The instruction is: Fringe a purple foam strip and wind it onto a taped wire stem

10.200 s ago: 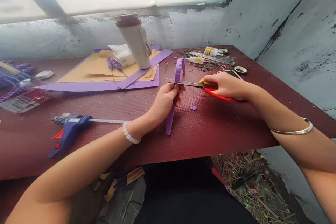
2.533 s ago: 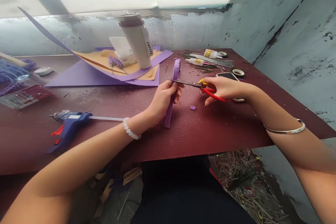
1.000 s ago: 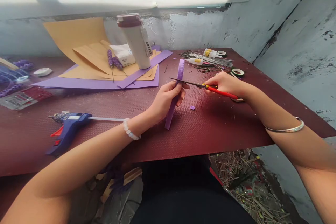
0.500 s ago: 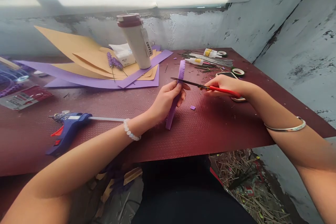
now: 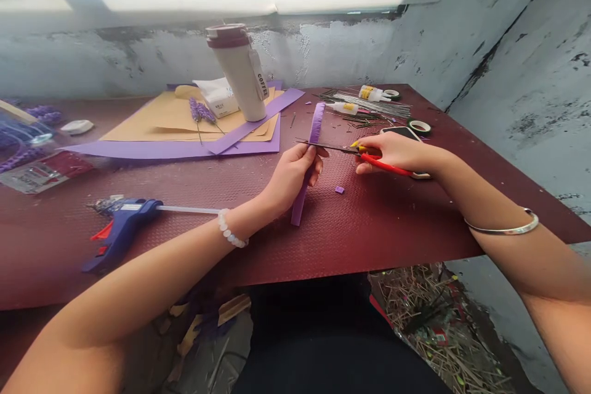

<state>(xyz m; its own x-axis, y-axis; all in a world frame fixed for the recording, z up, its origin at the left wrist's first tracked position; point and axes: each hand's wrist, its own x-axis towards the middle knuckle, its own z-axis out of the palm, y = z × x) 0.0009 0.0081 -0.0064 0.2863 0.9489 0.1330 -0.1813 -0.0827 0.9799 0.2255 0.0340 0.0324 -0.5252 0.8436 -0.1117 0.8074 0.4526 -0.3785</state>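
Note:
Pinched between the thumb and fingers of my left hand is a long purple paper strip. Its upper part curls upward and shows fine cuts along one edge; the lower end hangs toward the table. My right hand grips red-handled scissors. Their dark blades cross the strip just above my left thumb, slightly parted. On the table below the scissors lies a small purple scrap.
A blue glue gun lies left of my left forearm. Behind stand a coffee tumbler and stacked yellow and purple sheets. Glue bottles, thin wires, green tape and a phone are at the right.
The scissors' handles have spread and the blades have shifted slightly down along the strip. The raised yellow and purple sheets at the back left have dropped flat.

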